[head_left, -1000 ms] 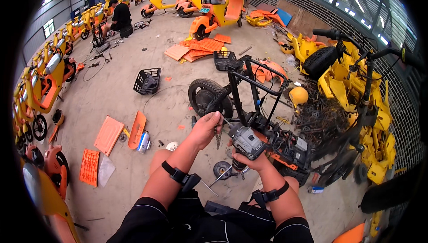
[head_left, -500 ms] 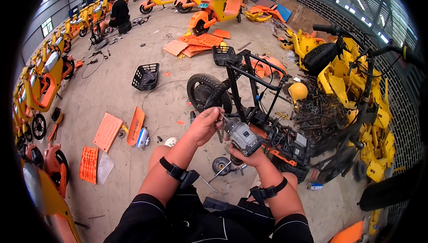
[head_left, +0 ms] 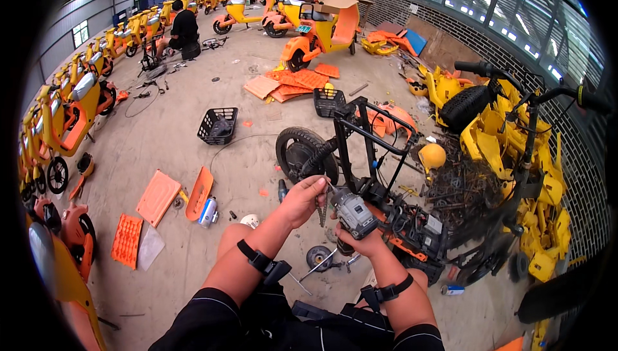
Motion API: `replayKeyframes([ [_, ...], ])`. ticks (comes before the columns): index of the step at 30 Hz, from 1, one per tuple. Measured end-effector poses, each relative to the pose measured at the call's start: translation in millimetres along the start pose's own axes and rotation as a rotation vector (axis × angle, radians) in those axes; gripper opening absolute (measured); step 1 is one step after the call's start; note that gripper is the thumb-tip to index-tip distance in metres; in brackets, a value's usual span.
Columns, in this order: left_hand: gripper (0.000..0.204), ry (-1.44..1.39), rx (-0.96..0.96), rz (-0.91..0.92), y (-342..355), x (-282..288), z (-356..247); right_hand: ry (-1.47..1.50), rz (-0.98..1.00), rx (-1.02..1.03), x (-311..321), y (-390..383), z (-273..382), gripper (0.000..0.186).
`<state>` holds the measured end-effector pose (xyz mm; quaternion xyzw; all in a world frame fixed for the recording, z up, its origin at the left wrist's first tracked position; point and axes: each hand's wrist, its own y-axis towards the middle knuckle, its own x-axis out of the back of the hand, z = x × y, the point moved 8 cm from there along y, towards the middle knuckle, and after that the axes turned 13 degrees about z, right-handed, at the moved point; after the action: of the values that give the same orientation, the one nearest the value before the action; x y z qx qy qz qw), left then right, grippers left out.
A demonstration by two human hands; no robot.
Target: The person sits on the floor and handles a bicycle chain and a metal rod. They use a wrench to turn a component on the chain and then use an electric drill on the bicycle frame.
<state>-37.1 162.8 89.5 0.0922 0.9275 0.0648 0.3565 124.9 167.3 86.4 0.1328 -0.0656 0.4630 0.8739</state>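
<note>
My right hand (head_left: pixel 362 243) is wrapped round a grey cordless drill (head_left: pixel 356 217), its nose pointing up and left. My left hand (head_left: pixel 304 201) is closed in a pinch at the drill's thin bit (head_left: pixel 329 185). A short length of chain (head_left: pixel 322 214) hangs just below those fingers; whether they grip the chain, the bit or a small part is hidden. Right beyond my hands stands a stripped black scooter frame (head_left: pixel 344 148) with its rear wheel (head_left: pixel 297 152). Its open deck (head_left: pixel 421 222), with wiring and orange trim, lies right of the drill.
A round metal part (head_left: pixel 319 258) and a T-shaped rod (head_left: pixel 300 283) lie between my legs. Spray cans (head_left: pixel 208 212), orange panels (head_left: pixel 158 196) and a black basket (head_left: pixel 217 125) sit leftward. Yellow panels (head_left: pixel 483 138) pile up at right. Another person (head_left: pixel 185 29) sits far left.
The view has tilted up slightly, so the scene sits lower. Both hands stay close together at the drill bit, with the drill still in my right hand.
</note>
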Motion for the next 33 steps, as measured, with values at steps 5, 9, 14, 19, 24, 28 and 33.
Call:
replayKeyframes([
  [5, 0.019, 0.012, 0.013, -0.012, -1.5, 3.0, 1.0, -0.042, 0.022, -0.028, -2.0, -3.6, -6.7, 0.036],
  [9, 0.02, 0.013, 0.015, -0.016, -3.2, 2.0, 1.7, -0.073, 0.015, -0.041, -0.9, -4.5, -14.9, 0.035],
  [14, 0.02, -0.009, 0.012, 0.006, -3.6, 2.5, 2.8, -0.086, -0.003, -0.036, -1.4, -2.9, -12.9, 0.034],
  [19, 0.019, -0.019, 0.005, 0.014, -4.2, 0.9, 2.0, -0.045, -0.013, -0.034, -1.2, -3.4, -15.9, 0.035],
  [24, 0.019, -0.013, 0.007, 0.005, -4.4, 2.6, 2.4, 0.008, -0.014, -0.032, -2.4, -2.9, -10.1, 0.037],
  [28, 0.019, 0.018, 0.017, -0.015, -4.8, 4.4, 2.5, -0.02, 0.001, -0.026, -2.7, -1.9, -7.5, 0.038],
  [33, 0.019, 0.027, 0.012, -0.016, -3.3, 6.1, 3.5, -0.066, -0.002, -0.055, 0.7, -1.9, -22.0, 0.035],
])
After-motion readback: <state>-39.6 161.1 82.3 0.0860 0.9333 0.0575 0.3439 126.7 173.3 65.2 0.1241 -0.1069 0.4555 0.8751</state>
